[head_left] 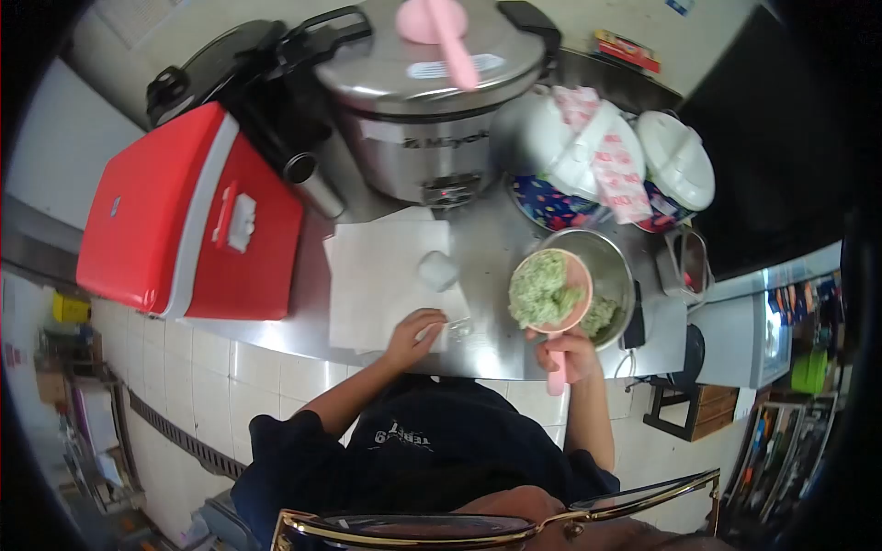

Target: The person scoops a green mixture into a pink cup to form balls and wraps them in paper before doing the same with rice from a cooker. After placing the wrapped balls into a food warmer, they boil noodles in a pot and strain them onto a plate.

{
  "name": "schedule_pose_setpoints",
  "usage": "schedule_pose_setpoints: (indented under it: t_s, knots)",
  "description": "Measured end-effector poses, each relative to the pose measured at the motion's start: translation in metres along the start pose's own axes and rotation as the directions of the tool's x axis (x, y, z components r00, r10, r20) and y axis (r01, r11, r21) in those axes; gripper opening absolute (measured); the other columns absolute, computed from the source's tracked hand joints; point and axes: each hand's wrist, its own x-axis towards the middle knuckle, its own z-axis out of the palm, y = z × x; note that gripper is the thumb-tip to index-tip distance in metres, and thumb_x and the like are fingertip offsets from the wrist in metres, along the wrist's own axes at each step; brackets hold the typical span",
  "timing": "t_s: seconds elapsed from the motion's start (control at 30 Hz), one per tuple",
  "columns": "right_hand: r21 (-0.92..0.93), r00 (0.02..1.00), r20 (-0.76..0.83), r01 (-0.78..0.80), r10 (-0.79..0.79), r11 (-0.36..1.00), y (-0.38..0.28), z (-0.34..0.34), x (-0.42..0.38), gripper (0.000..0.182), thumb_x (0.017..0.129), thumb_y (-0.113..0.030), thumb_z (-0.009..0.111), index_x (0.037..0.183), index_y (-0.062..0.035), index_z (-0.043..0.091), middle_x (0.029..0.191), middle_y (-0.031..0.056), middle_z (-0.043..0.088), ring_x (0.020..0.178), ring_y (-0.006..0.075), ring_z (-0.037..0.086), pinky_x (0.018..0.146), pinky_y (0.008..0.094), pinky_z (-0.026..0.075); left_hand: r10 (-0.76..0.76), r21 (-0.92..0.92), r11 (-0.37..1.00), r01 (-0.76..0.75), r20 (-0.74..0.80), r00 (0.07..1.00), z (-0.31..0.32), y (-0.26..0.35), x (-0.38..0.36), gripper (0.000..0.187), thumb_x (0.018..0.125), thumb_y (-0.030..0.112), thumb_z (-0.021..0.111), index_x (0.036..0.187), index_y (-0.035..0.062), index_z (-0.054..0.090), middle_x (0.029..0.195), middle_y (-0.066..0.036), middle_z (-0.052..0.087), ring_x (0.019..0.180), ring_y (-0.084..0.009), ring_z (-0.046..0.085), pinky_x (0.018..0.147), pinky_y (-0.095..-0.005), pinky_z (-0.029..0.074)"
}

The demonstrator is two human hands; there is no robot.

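Counter (491, 275) beneath, one hand (574, 356) lifts a pink ladle (574, 285) of green food (542, 289).

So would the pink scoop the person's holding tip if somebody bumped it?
Probably: the pink scoop is heaped with green food at one end, so that end likely feels heavy. The food looks loose, so some might spill.

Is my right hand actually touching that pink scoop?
Touching. The head view shows the right hand with its fingers around the handle of the pink scoop, just below the cup.
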Motion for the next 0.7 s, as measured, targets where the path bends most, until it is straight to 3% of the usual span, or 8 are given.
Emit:
schedule_pose_setpoints:
  t_s: [0.07, 0.2, 0.3, 0.5, 0.53, 0.57, 0.63, 0.7]
  knots:
    - [0.062, 0.906, 0.324, -0.307, 0.272, 0.950, 0.037, 0.005, 0.035, 0.029, 0.076, -0.003, 0.051, 0.103, 0.0067, 0.048, 0.074, 0.0095, 0.052, 0.046, 0.0093, 0.042, 0.038, 0.0231, 0.032, 0.023, 0.176, 0.984, -0.037, 0.080, 0.997, -0.042, -0.025, -0.029, 0.032, 0.084, 0.009, 0.056, 0.116, 0.0082, 0.055, 0.117, -0.011, 0.055, 0.114, -0.0243, 0.050, 0.097, -0.0357, 0.039]
    - [0.273, 0.725, 0.599, -0.584, 0.340, 0.765, 0.154, 0.018, 0.126, 0.026, 0.080, -0.025, 0.051, 0.087, 0.0005, 0.048, 0.065, 0.0039, 0.042, 0.043, 0.0078, 0.032, 0.037, 0.0202, 0.023, 0.083, 0.474, 0.833, -0.286, 0.404, 0.911, -0.090, -0.038, -0.055, 0.040, 0.085, 0.020, 0.054, 0.124, 0.0116, 0.049, 0.132, -0.009, 0.045, 0.126, -0.0264, 0.038, 0.106, -0.0453, 0.027]
    - [0.312, 0.875, 0.347, -0.448, 0.339, 0.838, 0.182, 0.053, 0.165, 0.031, 0.082, -0.035, 0.048, 0.086, -0.0038, 0.048, 0.062, 0.0008, 0.039, 0.042, 0.0072, 0.029, 0.037, 0.0197, 0.023, 0.130, 0.451, 0.804, -0.388, 0.503, 0.854, -0.096, -0.051, -0.061, 0.051, 0.085, 0.028, 0.054, 0.132, 0.0140, 0.041, 0.140, -0.007, 0.036, 0.131, -0.0251, 0.031, 0.109, -0.0444, 0.020]
    - [0.208, 0.885, 0.154, -0.463, 0.439, 0.861, 0.141, 0.038, 0.205, 0.044, 0.087, -0.050, 0.042, 0.093, -0.0071, 0.049, 0.061, -0.0009, 0.040, 0.041, 0.0070, 0.031, 0.035, 0.0207, 0.026, 0.108, 0.450, 0.805, -0.388, 0.530, 0.841, -0.097, -0.059, -0.064, 0.050, 0.089, 0.028, 0.046, 0.136, 0.0119, 0.035, 0.142, -0.005, 0.032, 0.133, -0.0237, 0.028, 0.110, -0.0437, 0.018]
    - [-0.193, 0.947, -0.019, -0.317, 0.319, 0.929, 0.134, 0.053, 0.194, 0.044, 0.086, -0.050, 0.046, 0.094, -0.0064, 0.049, 0.061, -0.0003, 0.043, 0.044, 0.0091, 0.037, 0.038, 0.0225, 0.031, 0.130, 0.440, 0.809, -0.391, 0.515, 0.847, -0.097, -0.061, -0.065, 0.049, 0.090, 0.028, 0.044, 0.136, 0.0101, 0.035, 0.142, -0.006, 0.033, 0.133, -0.0229, 0.028, 0.110, -0.0426, 0.018]
    - [-0.580, 0.983, -0.126, -0.182, 0.134, 0.794, 0.127, 0.069, 0.181, 0.045, 0.085, -0.049, 0.051, 0.095, -0.0058, 0.049, 0.061, 0.0004, 0.046, 0.047, 0.0111, 0.043, 0.040, 0.0243, 0.036, 0.136, 0.427, 0.813, -0.396, 0.521, 0.842, -0.097, -0.063, -0.067, 0.049, 0.090, 0.028, 0.044, 0.136, 0.0101, 0.035, 0.142, -0.006, 0.033, 0.133, -0.0229, 0.028, 0.110, -0.0426, 0.018]
    - [-0.981, 0.953, -0.094, -0.138, -0.289, -0.134, 0.164, 0.110, 0.156, 0.048, 0.084, -0.041, 0.056, 0.112, -0.0048, 0.041, 0.074, 0.0201, 0.061, 0.068, 0.0352, 0.063, 0.059, 0.0468, 0.048, 0.193, 0.342, 0.842, -0.417, 0.530, 0.826, -0.095, -0.070, -0.069, 0.048, 0.089, 0.026, 0.047, 0.132, 0.0074, 0.040, 0.139, -0.009, 0.038, 0.131, -0.0231, 0.031, 0.109, -0.0399, 0.022]
    - [-0.949, 0.961, -0.080, -0.155, -0.265, -0.275, 0.221, 0.111, 0.147, 0.047, 0.082, -0.037, 0.059, 0.111, -0.0062, 0.037, 0.072, 0.0226, 0.061, 0.067, 0.0422, 0.061, 0.057, 0.0536, 0.046, 0.215, 0.307, 0.832, -0.462, 0.589, 0.779, -0.092, -0.077, -0.070, 0.047, 0.088, 0.024, 0.048, 0.131, 0.0057, 0.041, 0.137, -0.010, 0.039, 0.130, -0.0234, 0.033, 0.109, -0.0388, 0.023]
